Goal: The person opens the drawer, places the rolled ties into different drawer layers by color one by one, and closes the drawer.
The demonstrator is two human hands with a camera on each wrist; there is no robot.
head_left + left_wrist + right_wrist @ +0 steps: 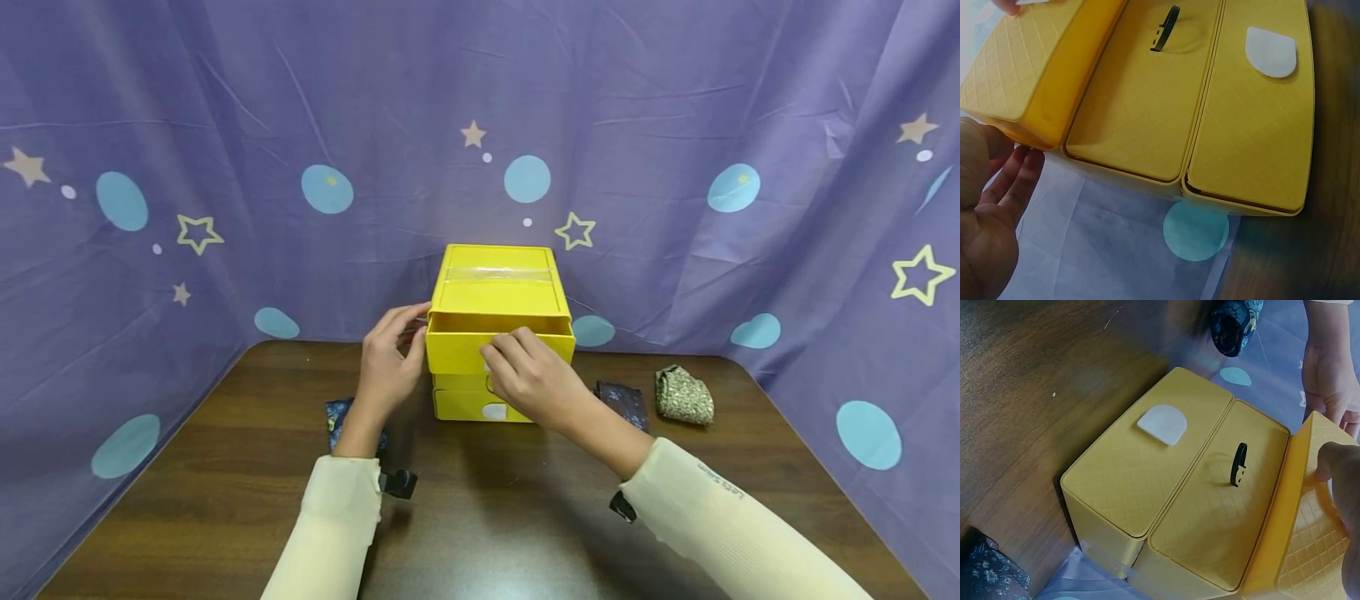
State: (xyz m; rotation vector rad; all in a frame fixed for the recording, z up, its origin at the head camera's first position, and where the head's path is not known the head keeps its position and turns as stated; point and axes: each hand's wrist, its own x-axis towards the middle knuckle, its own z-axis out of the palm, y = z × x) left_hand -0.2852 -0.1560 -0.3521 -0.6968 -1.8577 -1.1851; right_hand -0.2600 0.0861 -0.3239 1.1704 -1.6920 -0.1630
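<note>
A yellow cabinet of three drawers (502, 296) stands by the curtain, clear tape across its top. Its top drawer (453, 353) is pulled partly out. My right hand (536, 375) pinches the white tab at that drawer's front, largely covered by the fingers. Against the cabinet's left side, the left hand (386, 358) rests with fingers fairly straight. Both lower drawers are closed; the middle drawer (1216, 512) has a black loop handle (1239, 465), and the bottom drawer (1254, 125) a white tab (1271, 52).
A blue patterned folded cloth (337, 417) lies left of the cabinet, partly behind my wrist. On the right are a dark patterned folded cloth (624, 404) and a glittery gold-green one (684, 396). The wooden table (480, 517) meets a purple curtain (637, 100) at the back and sides.
</note>
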